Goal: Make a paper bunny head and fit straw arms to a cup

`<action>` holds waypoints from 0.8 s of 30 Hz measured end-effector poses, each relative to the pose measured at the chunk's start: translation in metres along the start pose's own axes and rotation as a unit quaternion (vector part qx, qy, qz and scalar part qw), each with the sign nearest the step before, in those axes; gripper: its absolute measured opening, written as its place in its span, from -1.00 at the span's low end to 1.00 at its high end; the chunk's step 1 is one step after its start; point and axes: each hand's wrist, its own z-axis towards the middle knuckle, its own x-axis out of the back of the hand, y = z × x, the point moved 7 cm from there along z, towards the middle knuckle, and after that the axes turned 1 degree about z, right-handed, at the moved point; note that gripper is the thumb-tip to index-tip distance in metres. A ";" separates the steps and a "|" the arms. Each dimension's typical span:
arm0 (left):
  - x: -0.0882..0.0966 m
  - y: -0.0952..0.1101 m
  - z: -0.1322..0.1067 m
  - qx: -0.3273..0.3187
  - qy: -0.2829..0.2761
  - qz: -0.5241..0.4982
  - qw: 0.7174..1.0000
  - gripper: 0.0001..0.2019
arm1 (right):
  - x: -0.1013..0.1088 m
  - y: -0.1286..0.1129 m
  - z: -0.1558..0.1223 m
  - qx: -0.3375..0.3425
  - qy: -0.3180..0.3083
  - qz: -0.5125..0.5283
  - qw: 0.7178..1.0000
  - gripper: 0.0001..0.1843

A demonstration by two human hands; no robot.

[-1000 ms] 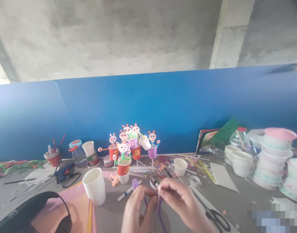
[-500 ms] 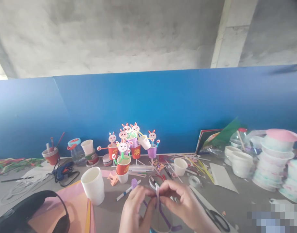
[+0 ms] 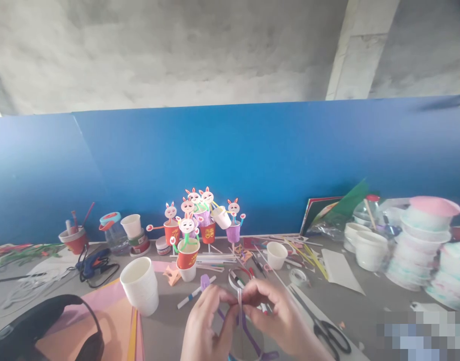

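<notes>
Left hand (image 3: 205, 326) and right hand (image 3: 280, 316) pinch a purple strip (image 3: 248, 331); probably light and floppy, best held near the fingertips.

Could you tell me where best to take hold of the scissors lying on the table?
The scissors lie flat, blades pointing away toward the tape roll, handle loops nearest the person. Grip the loops, coming from the near right.

I see a purple fuzzy stick (image 3: 247, 330). The wall board (image 3: 252, 165) behind it is bright blue. The stacked cups (image 3: 139, 286) are white, one bunny cup (image 3: 187, 256) is red, the paper (image 3: 119, 313) is pink and the scissors (image 3: 323, 328) are black.
</notes>
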 end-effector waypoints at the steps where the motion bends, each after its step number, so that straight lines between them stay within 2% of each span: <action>1: 0.000 0.000 0.000 0.005 0.002 -0.001 1.000 -0.87 | 0.000 0.001 0.000 0.000 -0.001 0.001 1.000 -0.94; 9: -0.001 0.000 0.000 0.045 0.009 -0.020 0.999 -0.85 | -0.002 0.004 0.000 -0.004 0.006 -0.018 1.000 -0.94; 15: -0.002 -0.002 0.000 0.047 0.007 0.008 0.999 -0.88 | -0.004 0.003 0.000 0.004 0.015 -0.021 1.000 -0.94; 24: 0.000 0.002 0.001 0.045 -0.004 -0.020 0.999 -0.88 | -0.002 0.011 0.001 0.016 0.020 -0.011 1.000 -0.94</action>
